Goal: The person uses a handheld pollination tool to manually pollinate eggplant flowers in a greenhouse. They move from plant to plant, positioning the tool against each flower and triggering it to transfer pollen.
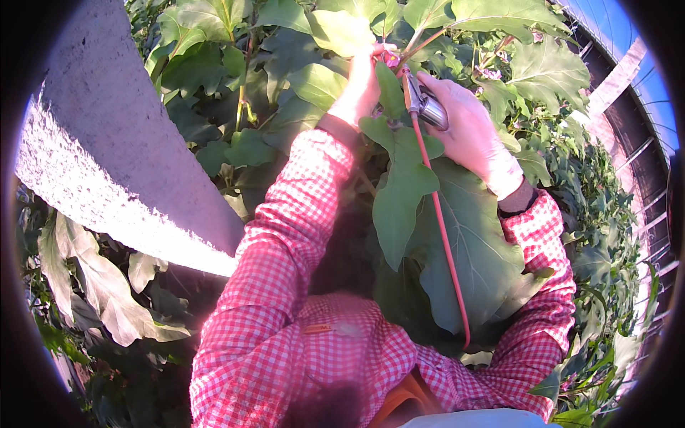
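Observation:
My right hand (465,123), in a thin pale glove, grips a metal hand sprayer (413,95) with a silver cylinder (433,114). From its lower end a thin red hose (442,222) runs down toward my body. The nozzle points up at a purple-pink flower (393,59) on an eggplant-like plant. My left hand (364,80) holds this flower from the left, its fingertips partly lost in glare and leaves. Broad lobed leaves (404,195) hang between my forearms, in front of a larger leaf (471,246).
A thick pale concrete-like post or beam (123,123) slants in from the upper left, close to my left sleeve. Dense foliage (594,214) fills the right side, with more flowers (489,73) beyond my right hand. A dark wall-like band with bars (637,134) curves along the right.

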### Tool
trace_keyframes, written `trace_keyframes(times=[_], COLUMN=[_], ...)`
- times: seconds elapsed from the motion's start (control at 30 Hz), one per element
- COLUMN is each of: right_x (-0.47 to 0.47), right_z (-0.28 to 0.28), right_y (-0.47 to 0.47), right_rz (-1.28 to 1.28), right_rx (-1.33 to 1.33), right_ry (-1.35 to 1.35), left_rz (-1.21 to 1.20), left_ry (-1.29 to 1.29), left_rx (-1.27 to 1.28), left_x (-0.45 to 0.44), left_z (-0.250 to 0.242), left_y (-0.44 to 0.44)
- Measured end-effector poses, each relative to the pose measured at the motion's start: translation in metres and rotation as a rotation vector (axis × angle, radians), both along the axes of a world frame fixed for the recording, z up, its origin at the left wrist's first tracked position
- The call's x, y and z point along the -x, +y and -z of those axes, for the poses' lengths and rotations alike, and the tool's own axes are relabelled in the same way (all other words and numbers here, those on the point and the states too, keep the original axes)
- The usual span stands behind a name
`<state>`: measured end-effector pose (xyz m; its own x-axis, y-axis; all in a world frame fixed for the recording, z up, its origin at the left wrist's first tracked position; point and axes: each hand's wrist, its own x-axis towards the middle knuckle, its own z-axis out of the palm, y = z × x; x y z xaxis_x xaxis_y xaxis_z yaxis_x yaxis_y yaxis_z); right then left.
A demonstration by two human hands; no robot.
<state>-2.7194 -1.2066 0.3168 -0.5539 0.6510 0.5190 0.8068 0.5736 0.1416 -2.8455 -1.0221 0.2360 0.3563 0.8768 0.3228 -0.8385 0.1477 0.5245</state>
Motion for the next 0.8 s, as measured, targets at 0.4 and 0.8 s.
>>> trace_keyframes(times=[0.4,0.8], right_x=[0.013,-0.009], right_z=[0.023,0.017], right_y=[0.015,-0.013], right_rz=[0.085,-0.117], right_rx=[-0.118,-0.009], right_ry=[-0.004,0.132], left_rz=[-0.083,-0.050], left_ry=[-0.017,0.057], left_rx=[0.026,0.021], left_x=[0.005,0.009], left_z=[-0.004,-0.004], left_y=[-0.031,-0.037])
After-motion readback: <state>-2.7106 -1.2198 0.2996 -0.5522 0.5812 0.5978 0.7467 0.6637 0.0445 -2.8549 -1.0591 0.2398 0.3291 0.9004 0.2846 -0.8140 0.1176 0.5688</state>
